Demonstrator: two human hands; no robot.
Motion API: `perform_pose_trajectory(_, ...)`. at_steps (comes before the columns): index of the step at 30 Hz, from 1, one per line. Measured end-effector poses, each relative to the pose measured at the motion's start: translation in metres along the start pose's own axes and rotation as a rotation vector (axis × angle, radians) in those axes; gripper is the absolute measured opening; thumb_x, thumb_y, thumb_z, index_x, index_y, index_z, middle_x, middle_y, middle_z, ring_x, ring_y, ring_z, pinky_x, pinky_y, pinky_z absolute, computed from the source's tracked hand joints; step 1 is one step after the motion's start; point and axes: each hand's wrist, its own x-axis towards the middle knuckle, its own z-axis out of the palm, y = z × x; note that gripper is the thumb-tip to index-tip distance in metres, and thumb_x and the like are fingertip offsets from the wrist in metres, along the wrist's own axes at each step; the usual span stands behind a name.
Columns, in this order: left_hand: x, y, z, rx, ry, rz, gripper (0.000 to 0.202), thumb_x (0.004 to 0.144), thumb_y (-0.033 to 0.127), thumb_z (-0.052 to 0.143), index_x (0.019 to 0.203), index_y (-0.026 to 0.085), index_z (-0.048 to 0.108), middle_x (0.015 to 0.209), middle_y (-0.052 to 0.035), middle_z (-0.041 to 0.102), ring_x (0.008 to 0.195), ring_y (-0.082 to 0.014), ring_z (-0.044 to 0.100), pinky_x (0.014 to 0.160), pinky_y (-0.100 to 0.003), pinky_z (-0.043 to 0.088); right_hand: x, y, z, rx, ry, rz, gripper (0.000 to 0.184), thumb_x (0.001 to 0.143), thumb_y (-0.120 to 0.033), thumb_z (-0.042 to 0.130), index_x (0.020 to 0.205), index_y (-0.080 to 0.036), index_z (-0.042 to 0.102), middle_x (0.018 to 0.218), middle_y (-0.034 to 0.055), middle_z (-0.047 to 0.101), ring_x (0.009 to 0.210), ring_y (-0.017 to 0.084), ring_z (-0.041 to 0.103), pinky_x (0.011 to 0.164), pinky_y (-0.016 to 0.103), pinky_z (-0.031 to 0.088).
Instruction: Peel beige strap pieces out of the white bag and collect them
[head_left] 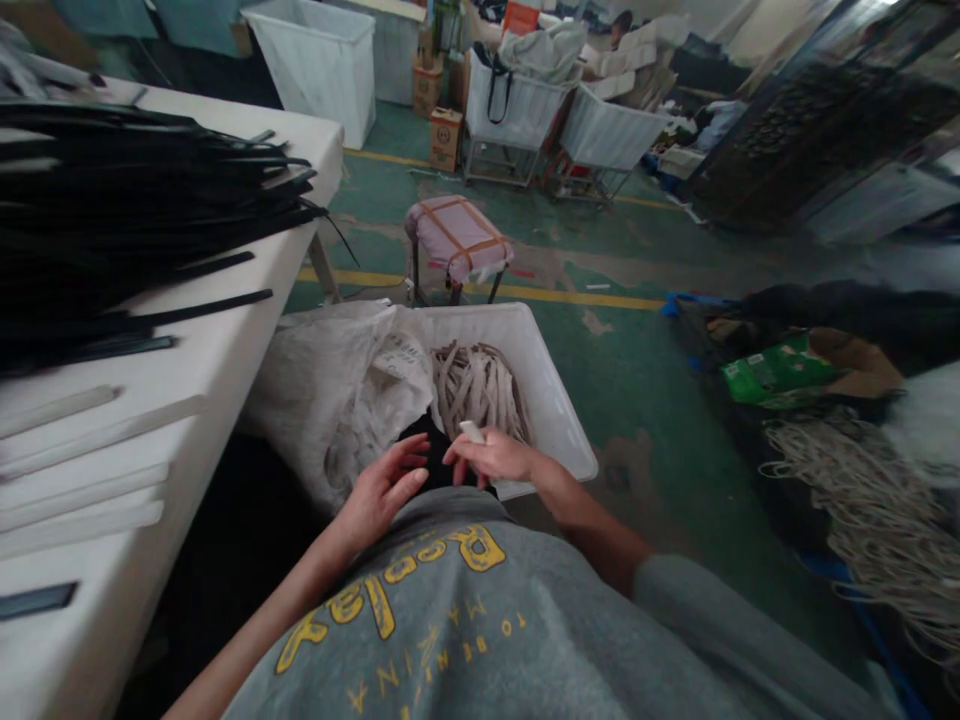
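Observation:
My right hand (491,457) is pinched on a short pale strip (472,431), held just above my lap at the near edge of a white plastic bin (551,385). The bin holds a bundle of beige strips (480,385) and a crumpled translucent plastic bag (341,395). My left hand (382,490) lies beside the right one with its fingers stretched out, resting on dark fabric (435,450) and holding nothing. My grey shirt with yellow lettering fills the bottom of the view.
A white table (225,350) at the left carries a heap of black strips (127,220) and several pale strips (82,470). A padded stool (457,240) stands beyond the bin. White carts (607,135), boxes and cord piles (870,500) crowd the green floor.

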Motion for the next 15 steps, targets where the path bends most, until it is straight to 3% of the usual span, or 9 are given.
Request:
perform_pose_trajectory(3, 0.001, 0.013, 0.004, -0.047, 0.064, 0.075, 0.042, 0.09, 0.047, 0.057, 0.119, 0.019, 0.069, 0.125, -0.0117, 0.069, 0.116, -0.0258, 0.064, 0.103, -0.039, 0.05, 0.025, -0.01, 0.047, -0.083, -0.253, -0.121, 0.043, 0.089, -0.058, 0.061, 0.099, -0.017, 0.07, 0.079, 0.0045, 0.071, 0.07, 0.016, 0.065, 0.049, 0.021, 0.05)
perform_pose_trajectory(6, 0.0, 0.011, 0.002, -0.081, 0.164, 0.033, 0.037, 0.091, 0.049, 0.056, 0.1, 0.019, 0.075, 0.118, -0.01, 0.072, 0.113, -0.0263, 0.065, 0.102, -0.039, 0.05, 0.034, -0.009, 0.067, -0.145, -0.219, -0.164, 0.04, 0.092, -0.057, 0.056, 0.09, -0.019, 0.068, 0.079, 0.0035, 0.069, 0.058, 0.013, 0.061, 0.048, 0.023, 0.048)
perform_pose_trajectory(10, -0.001, -0.002, -0.009, -0.195, 0.264, -0.111, 0.045, 0.087, 0.055, 0.058, 0.107, 0.017, 0.073, 0.103, -0.0086, 0.075, 0.098, -0.0245, 0.068, 0.091, -0.038, 0.054, 0.033, 0.004, 0.063, -0.186, -0.146, -0.181, 0.04, 0.092, -0.056, 0.057, 0.084, -0.019, 0.068, 0.079, 0.0035, 0.069, 0.051, 0.011, 0.057, 0.05, 0.025, 0.046)
perform_pose_trajectory(13, -0.001, -0.011, -0.016, -0.263, 0.342, -0.179, 0.049, 0.085, 0.06, 0.059, 0.101, 0.016, 0.074, 0.104, -0.0102, 0.075, 0.101, -0.025, 0.068, 0.094, -0.038, 0.053, 0.036, 0.014, 0.051, -0.098, -0.094, -0.19, 0.042, 0.091, -0.057, 0.056, 0.088, -0.018, 0.069, 0.084, 0.0045, 0.071, 0.053, 0.012, 0.059, 0.051, 0.026, 0.046)
perform_pose_trajectory(15, -0.004, -0.013, -0.019, -0.317, 0.346, -0.212, 0.053, 0.086, 0.063, 0.056, 0.1, 0.015, 0.074, 0.107, -0.0127, 0.075, 0.103, -0.0261, 0.068, 0.095, -0.039, 0.053, 0.044, 0.019, 0.042, -0.044, 0.023, -0.193, 0.043, 0.093, -0.056, 0.053, 0.092, -0.017, 0.071, 0.075, 0.003, 0.07, 0.051, 0.011, 0.058, 0.052, 0.024, 0.045)
